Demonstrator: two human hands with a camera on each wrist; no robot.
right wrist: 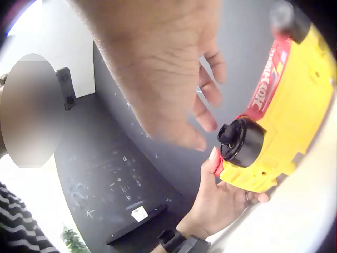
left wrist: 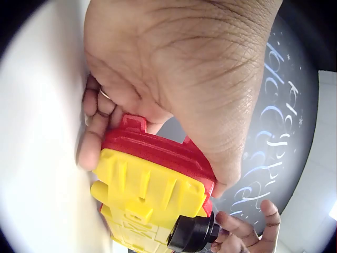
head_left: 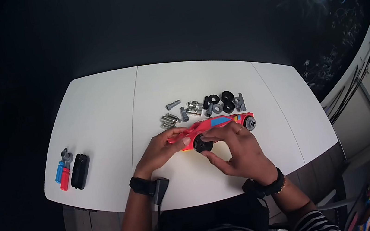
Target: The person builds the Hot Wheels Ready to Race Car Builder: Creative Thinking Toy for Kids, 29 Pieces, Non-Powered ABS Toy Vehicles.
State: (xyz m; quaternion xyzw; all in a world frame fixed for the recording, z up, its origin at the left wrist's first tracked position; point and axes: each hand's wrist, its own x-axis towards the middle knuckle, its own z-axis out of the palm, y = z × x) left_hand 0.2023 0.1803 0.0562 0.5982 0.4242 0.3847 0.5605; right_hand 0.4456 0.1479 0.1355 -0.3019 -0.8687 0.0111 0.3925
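Observation:
A toy race car, red on top with a yellow underside, is tilted on its side above the white table. My left hand grips its red end, thumb on one side and fingers round the other. Near that end sits a black wheel with a small black knob sticking out of its middle. My right hand is beside this wheel, thumb and fingers spread and slightly bent, fingertips close to the knob. In the right wrist view a gap shows between them. A wheel with a grey hub is at the car's other end.
Beyond the car lie silver cylinders, grey bolts and several black rings. Toy tools with blue and red handles lie at the left on the white table, beside a black case.

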